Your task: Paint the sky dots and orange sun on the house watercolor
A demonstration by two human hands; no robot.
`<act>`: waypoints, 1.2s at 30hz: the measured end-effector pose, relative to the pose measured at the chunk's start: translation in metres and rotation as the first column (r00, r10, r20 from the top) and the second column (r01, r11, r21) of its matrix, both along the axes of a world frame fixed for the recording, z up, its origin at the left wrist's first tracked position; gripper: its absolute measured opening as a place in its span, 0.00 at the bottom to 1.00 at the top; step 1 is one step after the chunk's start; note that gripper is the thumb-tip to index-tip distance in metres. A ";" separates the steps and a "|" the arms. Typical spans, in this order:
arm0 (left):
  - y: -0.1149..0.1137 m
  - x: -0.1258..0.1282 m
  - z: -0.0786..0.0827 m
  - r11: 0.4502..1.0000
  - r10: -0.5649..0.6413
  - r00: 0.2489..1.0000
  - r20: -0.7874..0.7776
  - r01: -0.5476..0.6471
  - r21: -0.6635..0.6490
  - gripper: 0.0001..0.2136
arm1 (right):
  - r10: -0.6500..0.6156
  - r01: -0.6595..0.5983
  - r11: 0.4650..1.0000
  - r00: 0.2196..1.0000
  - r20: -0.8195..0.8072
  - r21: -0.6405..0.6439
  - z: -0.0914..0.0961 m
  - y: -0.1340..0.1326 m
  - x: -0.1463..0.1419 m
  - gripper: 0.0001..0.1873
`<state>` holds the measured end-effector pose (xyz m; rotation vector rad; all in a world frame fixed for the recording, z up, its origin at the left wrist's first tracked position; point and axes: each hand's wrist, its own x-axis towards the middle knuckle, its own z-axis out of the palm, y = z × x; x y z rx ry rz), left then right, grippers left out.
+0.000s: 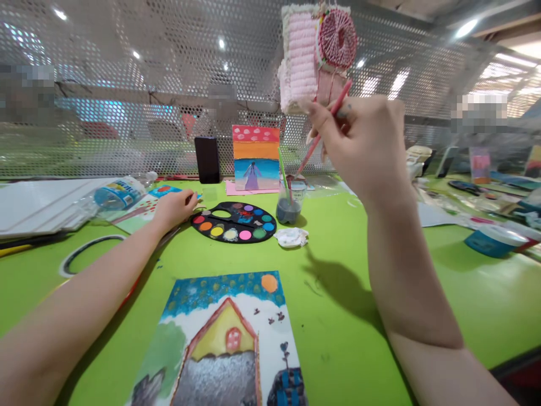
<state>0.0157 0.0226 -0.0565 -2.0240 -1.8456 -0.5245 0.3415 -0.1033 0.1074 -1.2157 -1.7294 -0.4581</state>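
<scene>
The right grip [359, 141] is closed firmly on a pink paintbrush [323, 125] at upper right, above a cup of grey water [288, 210]; a careless dip could tip it. The left grip [173, 207], loosely curled on a painted card [135, 220], lies beside the palette [262, 232], risking smears

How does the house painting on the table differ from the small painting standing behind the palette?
The house painting lies flat; the figure painting stands upright. The house painting shows a yellow house; the figure painting shows a purple figure under orange and pink bands. Both are colourful.
</scene>
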 end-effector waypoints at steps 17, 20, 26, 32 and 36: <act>-0.003 0.002 0.003 1.000 0.008 1.000 -0.003 -0.008 -0.009 0.19 | -0.038 0.039 0.998 0.999 0.024 -0.057 -0.004 0.013 0.001 0.23; -0.004 0.002 0.003 1.000 -0.002 1.000 0.007 0.002 -0.014 0.19 | -0.031 0.031 0.999 0.999 0.030 -0.011 -0.004 0.009 0.000 0.24; -0.003 0.002 0.002 1.000 0.014 1.000 0.005 -0.014 -0.006 0.18 | -0.026 0.025 1.000 0.999 0.032 0.010 -0.004 0.003 -0.001 0.25; -0.003 0.002 0.004 1.000 0.016 1.000 0.005 -0.016 -0.013 0.18 | -0.066 0.065 0.998 0.996 0.063 0.012 0.000 -0.010 -0.006 0.25; -0.005 0.004 0.005 0.999 0.017 1.000 0.014 -0.017 -0.027 0.18 | -0.108 0.107 0.994 0.993 0.045 0.030 -0.001 -0.006 -0.006 0.26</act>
